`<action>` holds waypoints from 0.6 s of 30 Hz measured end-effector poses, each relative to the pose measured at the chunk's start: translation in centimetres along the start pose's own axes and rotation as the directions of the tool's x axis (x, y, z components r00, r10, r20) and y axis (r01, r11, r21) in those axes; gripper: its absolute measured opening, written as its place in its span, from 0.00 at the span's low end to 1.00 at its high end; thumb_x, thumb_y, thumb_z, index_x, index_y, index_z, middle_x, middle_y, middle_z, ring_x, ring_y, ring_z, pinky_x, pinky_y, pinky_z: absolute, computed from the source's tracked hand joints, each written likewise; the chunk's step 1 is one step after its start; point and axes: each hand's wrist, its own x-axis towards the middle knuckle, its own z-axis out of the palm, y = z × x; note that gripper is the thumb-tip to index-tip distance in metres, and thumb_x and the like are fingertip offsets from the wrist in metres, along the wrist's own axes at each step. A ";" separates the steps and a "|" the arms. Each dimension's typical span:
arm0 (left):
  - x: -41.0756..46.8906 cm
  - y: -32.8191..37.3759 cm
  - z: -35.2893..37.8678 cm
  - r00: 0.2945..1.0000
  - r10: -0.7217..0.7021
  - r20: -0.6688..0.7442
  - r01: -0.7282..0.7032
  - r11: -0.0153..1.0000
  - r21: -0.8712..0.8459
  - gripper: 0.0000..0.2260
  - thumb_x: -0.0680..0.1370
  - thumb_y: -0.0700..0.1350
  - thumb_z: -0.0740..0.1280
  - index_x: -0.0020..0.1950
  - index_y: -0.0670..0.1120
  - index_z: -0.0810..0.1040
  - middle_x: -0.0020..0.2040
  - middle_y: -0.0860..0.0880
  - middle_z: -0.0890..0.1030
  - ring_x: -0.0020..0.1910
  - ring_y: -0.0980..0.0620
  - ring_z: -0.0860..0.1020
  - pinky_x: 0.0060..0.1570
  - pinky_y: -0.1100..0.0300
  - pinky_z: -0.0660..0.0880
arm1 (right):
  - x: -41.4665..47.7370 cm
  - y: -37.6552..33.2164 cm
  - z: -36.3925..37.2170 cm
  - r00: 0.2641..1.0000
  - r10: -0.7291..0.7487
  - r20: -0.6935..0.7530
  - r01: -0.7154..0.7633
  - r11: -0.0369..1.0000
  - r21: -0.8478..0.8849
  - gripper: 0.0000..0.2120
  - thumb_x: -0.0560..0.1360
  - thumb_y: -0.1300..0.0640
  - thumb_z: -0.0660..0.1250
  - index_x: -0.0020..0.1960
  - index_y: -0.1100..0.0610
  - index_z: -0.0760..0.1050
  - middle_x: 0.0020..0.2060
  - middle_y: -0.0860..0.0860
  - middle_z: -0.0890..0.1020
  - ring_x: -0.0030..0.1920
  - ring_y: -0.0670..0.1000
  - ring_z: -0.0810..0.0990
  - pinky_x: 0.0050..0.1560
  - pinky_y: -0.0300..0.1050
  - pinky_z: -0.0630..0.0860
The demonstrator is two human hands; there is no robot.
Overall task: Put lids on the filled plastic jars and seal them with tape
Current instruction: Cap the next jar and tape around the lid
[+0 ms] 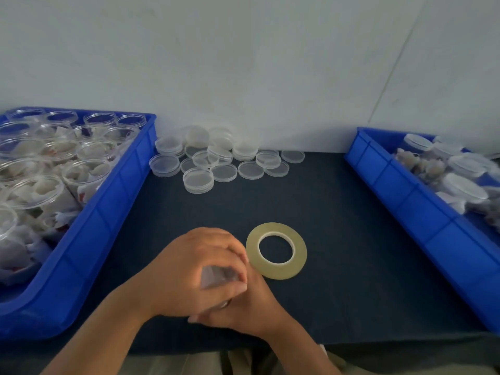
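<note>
A blurred clear jar [219, 277] is clasped in the left hand [194, 269] above the table [351, 266]; whether it is also grasped by the right hand [251, 307] beneath cannot be told. The tape roll [276, 251] is laid flat just beside them.

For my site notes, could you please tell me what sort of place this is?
Probably a small packing bench: a blue bin of open filled jars, loose clear lids piled by the wall, and a second blue bin of lidded jars.
</note>
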 end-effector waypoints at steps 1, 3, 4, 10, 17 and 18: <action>0.0 0.1 0.1 1.000 -0.030 -0.003 0.030 0.998 0.050 0.12 0.79 0.63 0.68 0.59 0.63 0.84 0.64 0.66 0.78 0.72 0.62 0.72 0.70 0.55 0.71 | 0.0 -0.1 0.0 1.000 -0.013 -0.015 0.013 1.000 -0.022 0.43 0.67 0.49 0.86 0.76 0.48 0.68 0.69 0.46 0.78 0.70 0.52 0.78 0.64 0.58 0.80; -0.4 0.4 0.0 0.976 -0.217 0.031 0.210 0.965 0.157 0.28 0.77 0.72 0.58 0.76 0.68 0.69 0.76 0.69 0.64 0.78 0.67 0.58 0.76 0.58 0.63 | 0.0 -0.3 0.1 0.997 -0.003 -0.075 -0.001 0.999 -0.054 0.42 0.68 0.50 0.84 0.75 0.45 0.67 0.67 0.45 0.78 0.67 0.51 0.80 0.60 0.57 0.82; -0.7 0.6 0.0 0.937 -0.345 0.052 0.329 0.924 0.195 0.34 0.75 0.74 0.53 0.81 0.69 0.57 0.79 0.69 0.55 0.79 0.68 0.54 0.77 0.58 0.62 | -0.1 -0.4 0.2 0.994 -0.002 -0.109 -0.006 0.997 -0.080 0.41 0.68 0.50 0.84 0.75 0.44 0.67 0.67 0.43 0.78 0.65 0.50 0.80 0.58 0.54 0.82; -0.1 3.6 3.3 0.868 -0.458 -0.192 0.496 0.819 0.288 0.34 0.69 0.81 0.50 0.70 0.67 0.60 0.66 0.67 0.63 0.66 0.62 0.66 0.58 0.63 0.70 | -0.2 -1.8 0.3 0.996 0.025 -0.086 -0.046 0.966 -0.255 0.30 0.71 0.39 0.74 0.69 0.39 0.66 0.60 0.35 0.74 0.58 0.42 0.79 0.52 0.47 0.82; -2.0 -0.8 -0.3 0.997 -0.007 0.079 0.005 1.000 0.025 0.16 0.75 0.68 0.72 0.60 0.68 0.79 0.67 0.68 0.76 0.72 0.63 0.72 0.71 0.56 0.69 | -0.4 -1.4 -0.6 0.995 0.043 0.086 -0.046 0.998 0.032 0.42 0.65 0.57 0.86 0.74 0.48 0.72 0.63 0.45 0.81 0.65 0.51 0.82 0.60 0.60 0.80; -2.2 -1.5 -0.7 0.996 -0.042 0.079 0.040 0.999 0.029 0.22 0.73 0.72 0.72 0.65 0.71 0.77 0.72 0.68 0.72 0.75 0.62 0.68 0.67 0.55 0.70 | -0.3 -1.4 -0.6 0.997 0.043 0.067 -0.048 0.996 0.070 0.43 0.64 0.58 0.86 0.75 0.48 0.71 0.65 0.46 0.80 0.66 0.52 0.81 0.62 0.61 0.79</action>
